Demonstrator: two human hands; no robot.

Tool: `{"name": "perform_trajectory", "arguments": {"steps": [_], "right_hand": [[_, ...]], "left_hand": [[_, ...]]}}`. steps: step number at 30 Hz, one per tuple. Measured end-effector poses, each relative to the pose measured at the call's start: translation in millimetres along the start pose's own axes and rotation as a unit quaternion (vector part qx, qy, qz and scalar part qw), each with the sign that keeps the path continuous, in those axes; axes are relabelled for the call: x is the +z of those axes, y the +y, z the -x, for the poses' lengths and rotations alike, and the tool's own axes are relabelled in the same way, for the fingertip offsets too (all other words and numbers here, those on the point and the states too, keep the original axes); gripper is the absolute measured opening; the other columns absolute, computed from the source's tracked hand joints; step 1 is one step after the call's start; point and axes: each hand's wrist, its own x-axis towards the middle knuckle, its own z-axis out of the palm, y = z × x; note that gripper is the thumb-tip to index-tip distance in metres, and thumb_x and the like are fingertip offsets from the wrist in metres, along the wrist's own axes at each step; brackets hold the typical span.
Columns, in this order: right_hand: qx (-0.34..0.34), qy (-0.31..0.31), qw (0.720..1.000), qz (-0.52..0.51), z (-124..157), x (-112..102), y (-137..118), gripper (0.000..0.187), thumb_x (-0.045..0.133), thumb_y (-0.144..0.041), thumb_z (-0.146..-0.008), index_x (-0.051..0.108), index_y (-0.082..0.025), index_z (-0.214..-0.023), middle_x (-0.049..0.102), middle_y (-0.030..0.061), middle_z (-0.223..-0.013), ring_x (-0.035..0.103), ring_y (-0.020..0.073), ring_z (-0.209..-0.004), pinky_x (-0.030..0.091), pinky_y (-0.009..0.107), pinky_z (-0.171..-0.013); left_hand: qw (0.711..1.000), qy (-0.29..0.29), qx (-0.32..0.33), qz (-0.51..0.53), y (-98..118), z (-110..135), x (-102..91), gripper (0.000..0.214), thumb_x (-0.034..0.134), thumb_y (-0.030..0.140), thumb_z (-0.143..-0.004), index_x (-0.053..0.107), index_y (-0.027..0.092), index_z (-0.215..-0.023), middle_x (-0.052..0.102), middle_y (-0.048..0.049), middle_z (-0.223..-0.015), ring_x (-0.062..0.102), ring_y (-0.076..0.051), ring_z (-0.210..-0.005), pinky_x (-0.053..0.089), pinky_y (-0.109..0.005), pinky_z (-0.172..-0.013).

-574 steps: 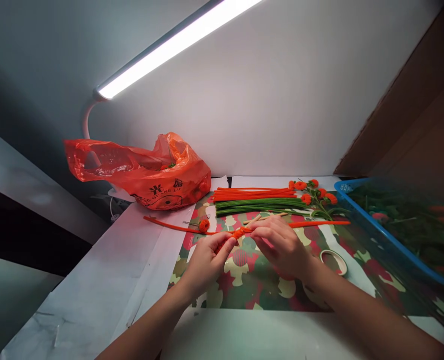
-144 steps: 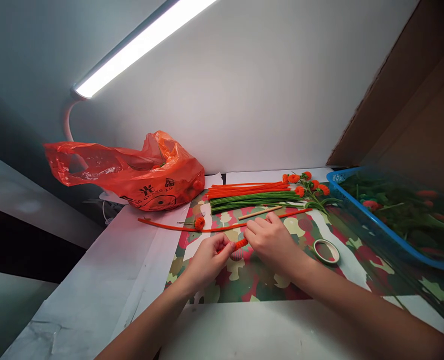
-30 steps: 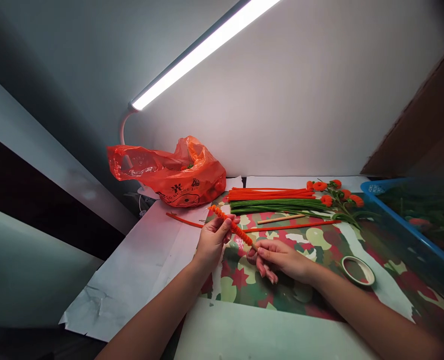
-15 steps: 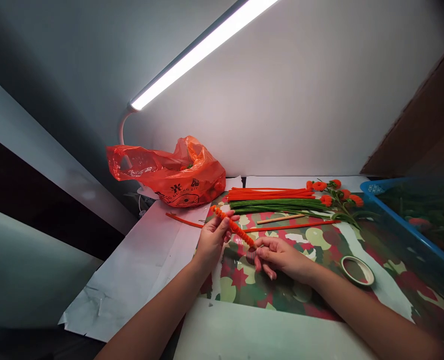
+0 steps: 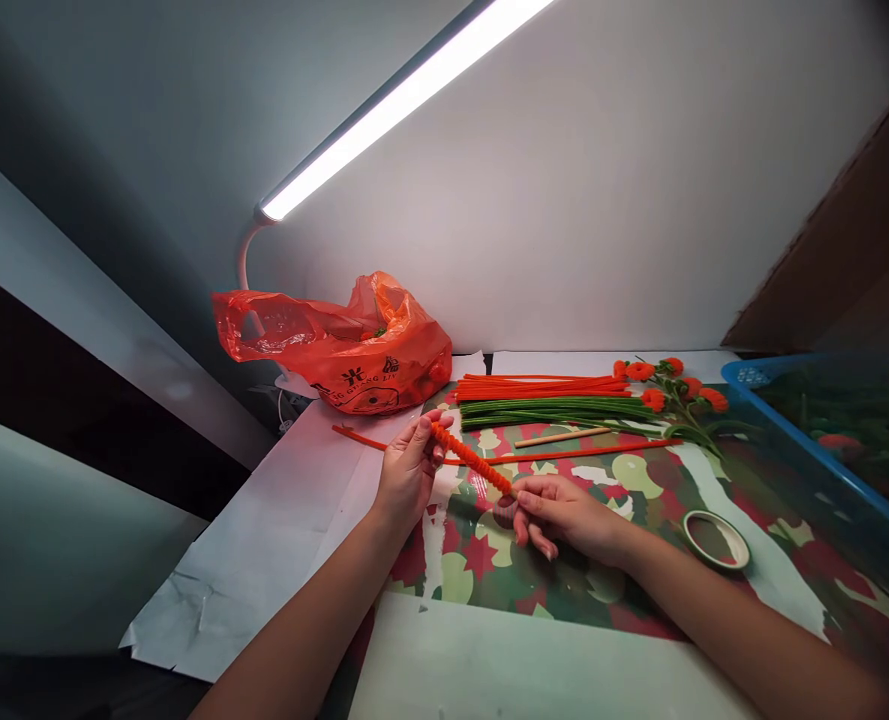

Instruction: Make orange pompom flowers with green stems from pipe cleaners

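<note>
An orange pipe cleaner point(image 5: 474, 460) is wound in a tight coil and slants down to the right between my hands. My left hand point(image 5: 406, 470) pinches its upper end between thumb and fingers. At the lower end, my right hand point(image 5: 571, 515) has thumb and forefinger closed on the tip, with its other fingers curled loosely below. Whether a rod runs through the coil is hidden. Just behind it, a long straight orange pipe cleaner point(image 5: 586, 452) lies across the table, beside a thin wooden stick point(image 5: 560, 438).
Bundles of orange pipe cleaners point(image 5: 541, 387) and green pipe cleaners point(image 5: 556, 411) lie behind. Orange pipe-cleaner flowers point(image 5: 652, 400) are to their right. A tape roll point(image 5: 744, 552) and a blue basket point(image 5: 849, 475) stand right; a red plastic bag point(image 5: 369, 375) sits back left under a lamp point(image 5: 399, 110).
My left hand has shifted slightly left and down, from gripping around the coil's upper part to pinching its end. The coil looks more even and tighter. My right hand has barely moved.
</note>
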Motion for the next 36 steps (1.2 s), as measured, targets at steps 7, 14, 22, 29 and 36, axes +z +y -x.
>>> {"name": "perform_trajectory", "arguments": {"steps": [7,14,22,29,36], "right_hand": [[0.0,-0.001,1.0,0.014,0.3,1.8,-0.9,0.042,0.06,-0.055,-0.076,0.054,-0.013,-0.083,0.066,0.002,-0.06,0.046,0.0041,-0.034,0.03,0.016,-0.035],[-0.014,0.049,0.997,0.057,3.3,7.4,-3.7,0.035,0.068,-0.045,-0.073,0.057,-0.013,-0.083,0.068,0.0018,-0.065,0.048,0.0035,-0.038,0.035,0.016,-0.039],[0.003,-0.005,1.0,0.006,1.6,-1.0,-0.2,0.042,0.059,-0.052,-0.079,0.06,-0.011,-0.088,0.068,0.0043,-0.061,0.048,0.0048,-0.034,0.029,0.016,-0.033],[0.006,0.006,1.0,0.012,2.2,0.7,-0.6,0.042,0.063,-0.054,-0.075,0.055,-0.013,-0.08,0.067,0.0025,-0.061,0.048,0.0037,-0.034,0.031,0.014,-0.034],[0.002,0.019,1.0,0.023,1.4,2.7,-2.7,0.044,0.063,-0.055,-0.075,0.055,-0.013,-0.083,0.065,-0.0004,-0.057,0.047,0.0029,-0.033,0.033,0.014,-0.035]], "left_hand": [[0.999,0.008,0.02,-0.038,-2.1,0.0,-0.7,0.038,0.082,0.039,-0.057,0.072,0.014,-0.083,0.073,-0.0054,-0.076,0.045,-0.001,-0.042,0.039,-0.014,-0.042],[0.999,-0.015,0.02,-0.044,-3.0,0.1,-2.2,0.036,0.081,0.039,-0.059,0.073,0.015,-0.085,0.074,-0.0061,-0.076,0.044,-0.001,-0.042,0.034,-0.013,-0.04],[0.997,-0.04,0.021,-0.067,-3.9,0.7,-2.8,0.035,0.078,0.041,-0.061,0.073,0.015,-0.085,0.073,-0.0067,-0.074,0.045,-0.002,-0.042,0.033,-0.015,-0.041],[0.996,-0.027,0.021,-0.083,-9.5,0.3,-4.3,0.039,0.077,0.042,-0.063,0.073,0.015,-0.089,0.073,-0.0067,-0.079,0.044,-0.001,-0.043,0.034,-0.014,-0.041],[0.986,0.004,0.09,-0.143,-7.3,2.4,-3.5,0.045,0.075,0.034,-0.068,0.066,0.019,-0.109,0.072,-0.0051,-0.09,0.049,-0.003,-0.049,0.038,-0.016,-0.047]]}}
